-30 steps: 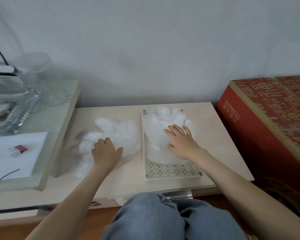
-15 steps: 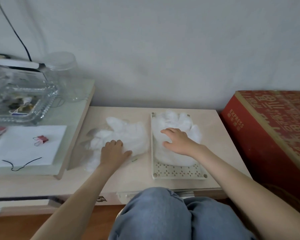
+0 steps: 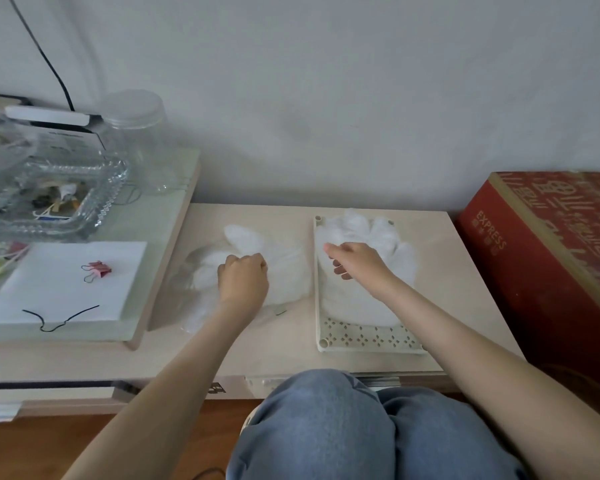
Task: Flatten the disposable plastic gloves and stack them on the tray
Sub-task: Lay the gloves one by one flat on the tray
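The left hand (image 3: 243, 280) is balled into a fist, its curled fingers gripping the loose gloves (image 3: 284, 268) heaped under and around it on the table (image 3: 291, 344). Just to its right, the right hand (image 3: 359, 266) is over the stacked gloves (image 3: 357, 299) on the tray (image 3: 368, 339), forefinger stretched and the other fingers curled under; whether they pinch any plastic cannot be told. Farther right stands a red box (image 3: 541, 258).

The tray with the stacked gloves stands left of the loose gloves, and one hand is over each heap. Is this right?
No. In the head view the tray with the stacked gloves stands right of the loose gloves, not left. One hand is over each heap: left hand, right hand.
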